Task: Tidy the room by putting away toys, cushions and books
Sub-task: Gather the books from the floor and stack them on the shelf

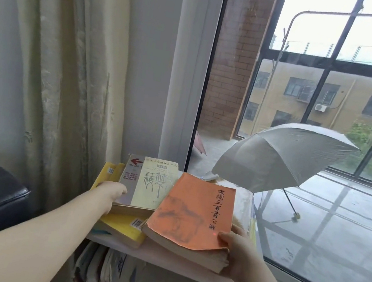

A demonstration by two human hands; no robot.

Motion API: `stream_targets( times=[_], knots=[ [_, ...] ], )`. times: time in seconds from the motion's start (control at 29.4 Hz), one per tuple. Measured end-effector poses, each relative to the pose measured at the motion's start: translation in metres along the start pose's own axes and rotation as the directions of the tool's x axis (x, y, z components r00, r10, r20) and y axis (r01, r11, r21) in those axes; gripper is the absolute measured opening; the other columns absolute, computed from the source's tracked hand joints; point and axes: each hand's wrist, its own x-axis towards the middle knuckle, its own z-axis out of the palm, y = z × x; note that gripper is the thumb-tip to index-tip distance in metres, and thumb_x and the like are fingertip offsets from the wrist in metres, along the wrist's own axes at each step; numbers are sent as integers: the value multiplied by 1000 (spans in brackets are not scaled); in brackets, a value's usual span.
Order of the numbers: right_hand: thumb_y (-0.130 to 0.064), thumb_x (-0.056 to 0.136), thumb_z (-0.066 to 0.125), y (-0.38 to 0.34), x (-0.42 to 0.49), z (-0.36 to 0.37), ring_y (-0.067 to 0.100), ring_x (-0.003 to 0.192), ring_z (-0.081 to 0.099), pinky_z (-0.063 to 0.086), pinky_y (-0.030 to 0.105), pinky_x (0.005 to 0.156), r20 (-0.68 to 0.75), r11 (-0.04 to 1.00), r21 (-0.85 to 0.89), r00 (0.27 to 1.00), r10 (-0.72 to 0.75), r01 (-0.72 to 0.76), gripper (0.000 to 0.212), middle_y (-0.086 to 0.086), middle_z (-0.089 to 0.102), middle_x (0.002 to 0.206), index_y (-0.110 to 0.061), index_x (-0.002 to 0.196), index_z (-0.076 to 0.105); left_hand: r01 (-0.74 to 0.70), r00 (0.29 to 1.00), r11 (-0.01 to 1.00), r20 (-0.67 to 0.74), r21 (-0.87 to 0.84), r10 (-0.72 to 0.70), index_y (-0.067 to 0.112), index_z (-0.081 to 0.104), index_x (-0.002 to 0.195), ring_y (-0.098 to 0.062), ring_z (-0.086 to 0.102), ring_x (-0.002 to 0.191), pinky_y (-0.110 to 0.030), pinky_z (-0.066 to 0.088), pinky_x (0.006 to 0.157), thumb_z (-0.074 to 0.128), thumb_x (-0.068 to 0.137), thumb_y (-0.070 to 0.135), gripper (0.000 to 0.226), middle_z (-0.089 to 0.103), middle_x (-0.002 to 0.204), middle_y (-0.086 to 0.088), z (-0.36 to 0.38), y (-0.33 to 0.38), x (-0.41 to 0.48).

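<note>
Shelf (162, 261) by window (329, 109): right grip (240, 257) clamps orange book (193, 212), left grip (112, 191) clamps cream book (152, 184).

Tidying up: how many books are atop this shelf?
5 visible: orange book front right, cream book left, yellow book beneath, second yellow book far left, worn book under orange; more possibly hidden.
</note>
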Motion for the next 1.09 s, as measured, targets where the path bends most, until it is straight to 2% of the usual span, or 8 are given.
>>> stream_targets(
  times=[0.14, 0.31, 0.41, 0.48, 0.58, 0.71, 0.82, 1.09],
  knots=[
    [-2, 92, 38, -1, -7, -2, 23, 59, 53, 41, 39, 68, 10, 999, -19, 999, -48, 48, 36, 12, 65, 73, -26, 108, 59, 74, 991, 997, 109, 20, -76, 5, 43, 135, -32, 39, 129, -40, 31, 105, 54, 94, 17, 44, 44, 140, -17, -8, -4, -3],
    [0, 92, 38, 0, -11, -3, 22, 54, 52, 39, 30, 60, 7, 998, -46, 999, -47, 48, 34, 10, 66, 71, -22, 108, 59, 191, 975, 978, 130, -80, -179, 10, 56, 115, -25, 51, 87, -33, 40, 75, 66, 86, 31, 37, 58, 94, -10, -12, -10, -8],
    [-1, 93, 38, -2, -11, -3, 22, 55, 53, 42, 32, 62, 26, 998, -44, 999, -36, 37, 34, 9, 66, 71, -24, 108, 58, 53, 995, 986, 95, -161, -37, 9, 55, 120, -30, 54, 109, -36, 44, 91, 59, 91, 31, 37, 60, 114, -11, 1, -5, -3],
    [-1, 94, 38, -3, -11, -3, 22, 56, 54, 40, 32, 62, 22, 999, -44, 999, -25, 26, 34, 10, 66, 71, -24, 107, 58, -6, 997, 956, 76, -295, 30, 6, 54, 124, -31, 57, 111, -39, 47, 83, 57, 93, 22, 34, 60, 122, -13, 12, 3, -5],
    [1, 94, 38, -4, -12, -7, 24, 57, 58, 46, 35, 64, 11, 999, -47, 1000, -17, 18, 33, 11, 67, 74, -23, 101, 59, -89, 994, 912, 28, -399, 109, 2, 57, 115, -31, 63, 95, -37, 53, 60, 61, 90, 11, 27, 64, 109, -16, 18, 19, -10],
    [3, 94, 38, -7, -14, 0, 26, 63, 63, 53, 38, 63, 5, 999, -48, 1000, -16, 16, 35, 13, 68, 85, -21, 111, 58, -329, 943, 880, -161, -342, 290, 0, 58, 75, -25, 57, 60, -32, 53, 44, 68, 83, 10, 16, 57, 69, -11, -18, 55, -26],
    [-1, 94, 41, -7, -12, 4, 26, 67, 65, 54, 42, 69, -24, 995, -95, 999, -29, 26, 37, 12, 68, 93, -21, 122, 54, -429, 903, 773, -245, -468, 353, 9, 52, 68, -19, 51, 53, -22, 44, 28, 63, 86, 9, 21, 52, 66, -9, -52, 86, -46],
    [-7, 94, 38, -12, -19, 7, 33, 91, 62, 46, 61, 84, -39, 996, -74, 998, 48, -50, 41, 13, 65, 104, -34, 122, 52, -2, 969, 607, 148, -795, 197, 8, 56, 78, -12, 58, 33, -21, 50, 35, 59, 92, 22, 20, 58, 62, -5, -48, 70, -71]
  ],
)
